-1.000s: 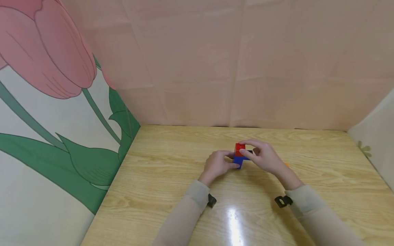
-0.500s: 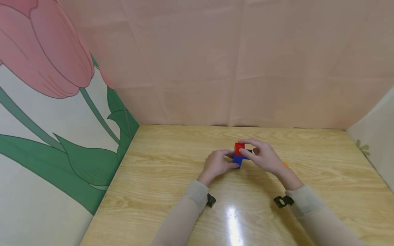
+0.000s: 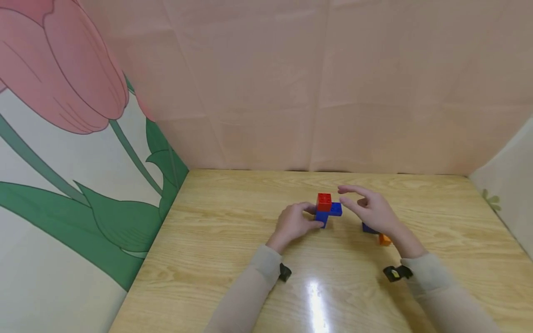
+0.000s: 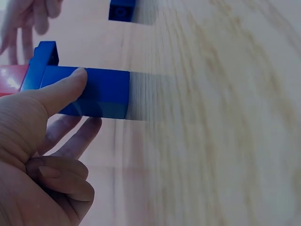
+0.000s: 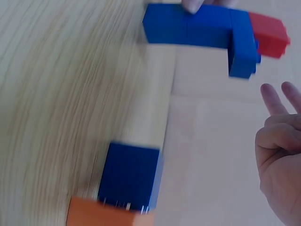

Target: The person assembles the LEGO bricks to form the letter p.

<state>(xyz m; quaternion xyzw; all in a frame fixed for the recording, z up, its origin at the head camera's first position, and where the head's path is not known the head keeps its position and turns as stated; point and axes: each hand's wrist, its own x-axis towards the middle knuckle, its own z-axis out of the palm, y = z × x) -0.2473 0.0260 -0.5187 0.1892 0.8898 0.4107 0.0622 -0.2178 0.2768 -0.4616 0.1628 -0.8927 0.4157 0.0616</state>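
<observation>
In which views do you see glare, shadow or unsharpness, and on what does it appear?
Head view: white glare streaks the table, and a shadow lies beside the right sleeve; left wrist view: dim, bluish, with the blue block casting a faint shadow; right wrist view: also bluish, the orange block soft and cut off by the bottom edge.

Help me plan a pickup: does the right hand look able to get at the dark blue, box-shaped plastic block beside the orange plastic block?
Probably yes: the right hand holds nothing, and nothing visible stands between it and the dark blue block. The orange block close by may hamper one side.
</observation>
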